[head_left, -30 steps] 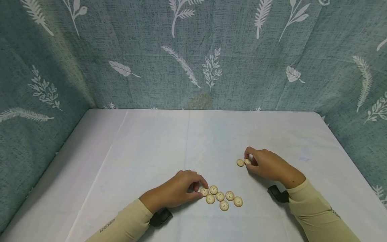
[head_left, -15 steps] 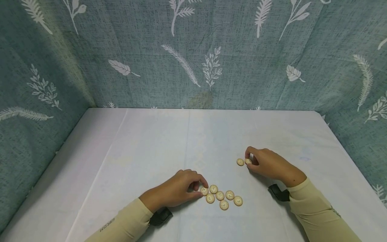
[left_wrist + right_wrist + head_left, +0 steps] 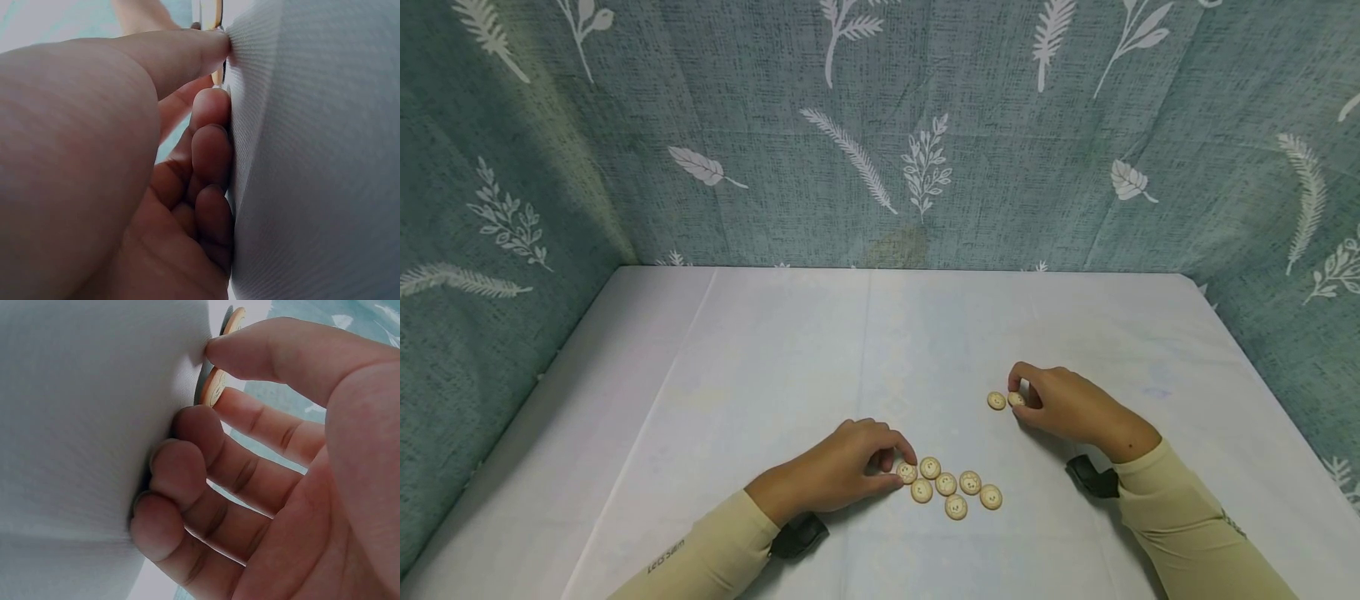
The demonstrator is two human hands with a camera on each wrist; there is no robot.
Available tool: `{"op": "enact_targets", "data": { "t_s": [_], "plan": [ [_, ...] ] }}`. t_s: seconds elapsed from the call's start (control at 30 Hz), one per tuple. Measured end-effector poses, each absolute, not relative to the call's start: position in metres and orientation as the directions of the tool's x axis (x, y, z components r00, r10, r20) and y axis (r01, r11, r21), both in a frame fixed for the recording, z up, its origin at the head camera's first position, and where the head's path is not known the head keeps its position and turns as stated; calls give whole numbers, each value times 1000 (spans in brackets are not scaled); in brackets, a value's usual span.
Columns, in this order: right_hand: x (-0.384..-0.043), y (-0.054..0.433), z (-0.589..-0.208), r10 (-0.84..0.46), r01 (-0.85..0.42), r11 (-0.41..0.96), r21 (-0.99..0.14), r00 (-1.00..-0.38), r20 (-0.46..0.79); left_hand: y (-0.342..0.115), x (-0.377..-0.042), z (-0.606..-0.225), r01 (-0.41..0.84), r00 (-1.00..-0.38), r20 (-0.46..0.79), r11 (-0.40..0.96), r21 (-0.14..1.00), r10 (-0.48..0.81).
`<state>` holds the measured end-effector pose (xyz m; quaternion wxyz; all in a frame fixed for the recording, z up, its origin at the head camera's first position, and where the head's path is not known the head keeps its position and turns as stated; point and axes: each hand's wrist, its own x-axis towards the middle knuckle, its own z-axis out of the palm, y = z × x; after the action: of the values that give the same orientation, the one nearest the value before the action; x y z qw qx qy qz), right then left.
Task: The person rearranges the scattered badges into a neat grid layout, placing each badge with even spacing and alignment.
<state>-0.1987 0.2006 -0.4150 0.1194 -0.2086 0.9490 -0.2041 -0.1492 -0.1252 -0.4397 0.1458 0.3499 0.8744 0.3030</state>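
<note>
Round pale wooden buttons lie on the white cloth. In the head view my left hand (image 3: 842, 467) pinches the leftmost button (image 3: 907, 473) of the nearer group between thumb and forefinger. Farther back on the right, my right hand (image 3: 1063, 408) holds another button (image 3: 1016, 399) by its edges in the same way. A second button (image 3: 996, 401) lies just left of it, with a narrow gap between. The right wrist view shows the held button (image 3: 214, 387) low at the cloth, beside the thumb. In the left wrist view, the thumb mostly hides the button.
Several more buttons (image 3: 946, 483) lie in a loose cluster right of my left hand. The white cloth (image 3: 760, 350) covers the table. Green leaf-patterned curtains (image 3: 745, 200) stand along its back and sides. A dark strap (image 3: 799, 536) sits under each wrist.
My right hand has shifted its button very slightly right, opening a small gap to the button beside it. The left hand and its cluster stay in place.
</note>
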Motion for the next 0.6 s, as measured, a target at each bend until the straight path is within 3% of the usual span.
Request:
{"op": "enact_targets", "data": {
  "t_s": [0.6],
  "plan": [
    [-198, 200, -413, -440, -337, 831, -443, -885, -152, -125, -150, -439, 524, -717, -38, 574, 629, 696]
  ]
}}
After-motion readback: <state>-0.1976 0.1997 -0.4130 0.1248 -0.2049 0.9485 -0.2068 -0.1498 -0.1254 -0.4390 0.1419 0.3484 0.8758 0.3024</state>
